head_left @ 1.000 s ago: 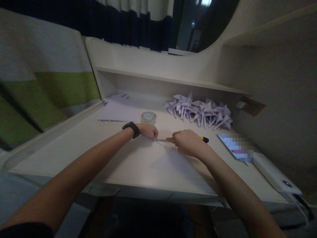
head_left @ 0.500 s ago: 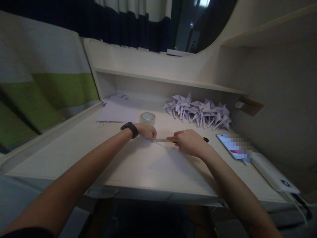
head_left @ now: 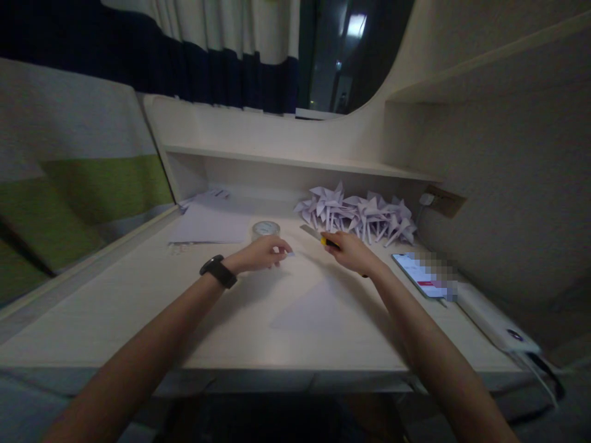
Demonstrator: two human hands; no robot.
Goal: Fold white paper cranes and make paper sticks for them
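My left hand [head_left: 264, 253], with a dark watch on its wrist, pinches a small scrap of white paper [head_left: 290, 254] between thumb and fingertips over the desk. In my right hand [head_left: 349, 251] is a yellow and black utility knife [head_left: 324, 240], its long blade extended and pointing up and to the left. The blade is apart from the scrap. Below both hands, a triangular sheet of white paper [head_left: 307, 311] lies flat on the desk. A roll of clear tape [head_left: 266, 229] is just behind my left hand.
Several folded paper pinwheels [head_left: 369, 212] are heaped at the back right. A stack of white paper [head_left: 210, 224] lies at the back left, with small scraps by its front edge. To the right are a lit phone [head_left: 418, 274] and a long white box [head_left: 498, 320] with cables.
My hands have moved apart. The knife has risen away from my left hand, its blade now angled upward. My left hand has lifted slightly, with the paper scrap now visible in its fingers.
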